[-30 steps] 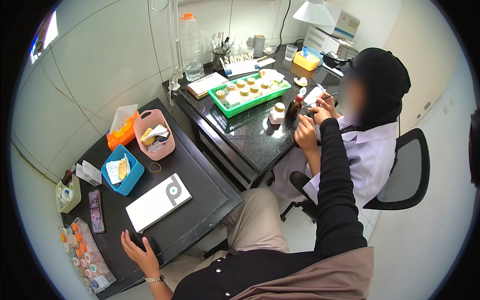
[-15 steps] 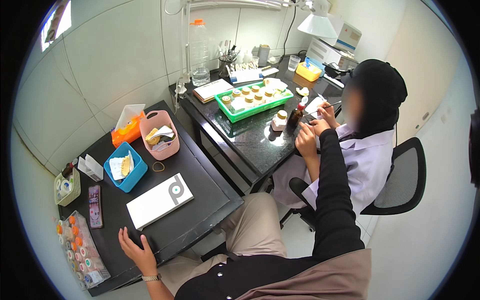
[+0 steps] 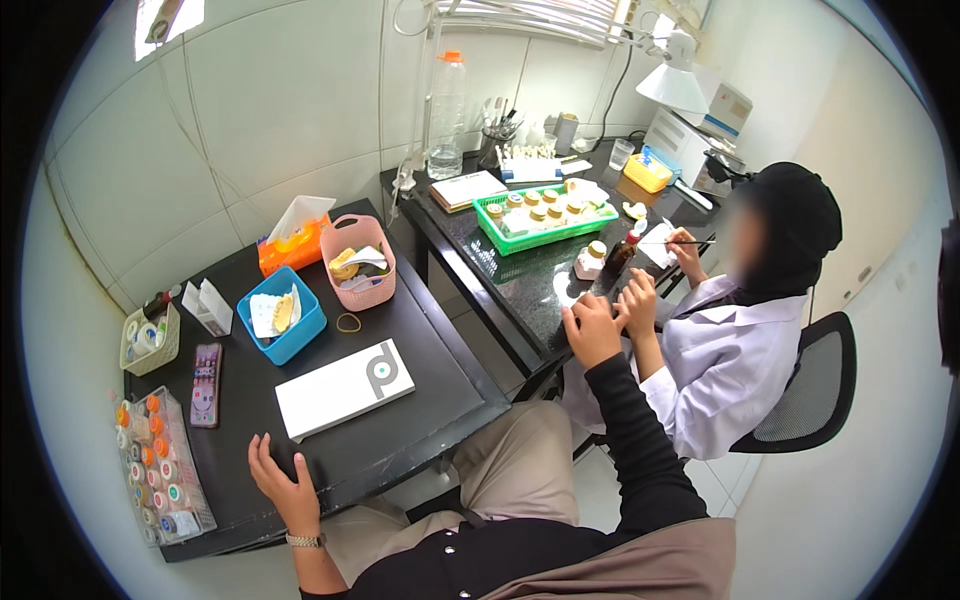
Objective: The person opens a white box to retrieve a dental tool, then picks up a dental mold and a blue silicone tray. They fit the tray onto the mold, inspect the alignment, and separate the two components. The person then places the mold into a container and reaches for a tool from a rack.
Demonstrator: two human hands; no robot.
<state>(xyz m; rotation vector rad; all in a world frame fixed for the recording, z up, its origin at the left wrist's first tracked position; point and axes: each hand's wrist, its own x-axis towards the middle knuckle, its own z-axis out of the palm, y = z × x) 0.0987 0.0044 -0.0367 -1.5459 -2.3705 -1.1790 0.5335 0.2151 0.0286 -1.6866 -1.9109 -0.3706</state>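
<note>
My left hand [image 3: 286, 487] rests at the near edge of the dark left desk, fingers spread and holding nothing. Just beyond it lies a flat white box [image 3: 330, 395] with a grey design. My right hand [image 3: 596, 332], in a black sleeve, is raised near the edge of the glossy black table, its fingers apart and no object visible in it. Right beside it is a co-worker's left hand [image 3: 637, 302]; the co-worker's other hand [image 3: 686, 258] holds a thin brush-like tool. Past my right fingers stand a small jar with a gold lid [image 3: 590, 261] and a brown dropper bottle [image 3: 622, 255].
A green basket of jars [image 3: 540, 238] sits on the black table under a white lamp [image 3: 673, 88]. On the left desk are a blue bin [image 3: 290, 340], pink basket [image 3: 368, 290], phone [image 3: 206, 385] and a clear case of small capped jars [image 3: 165, 470]. The co-worker sits at right.
My right hand has drawn back toward me and to the left, away from the co-worker's tool hand. My left hand stays about where it was. The view has tilted slightly.
</note>
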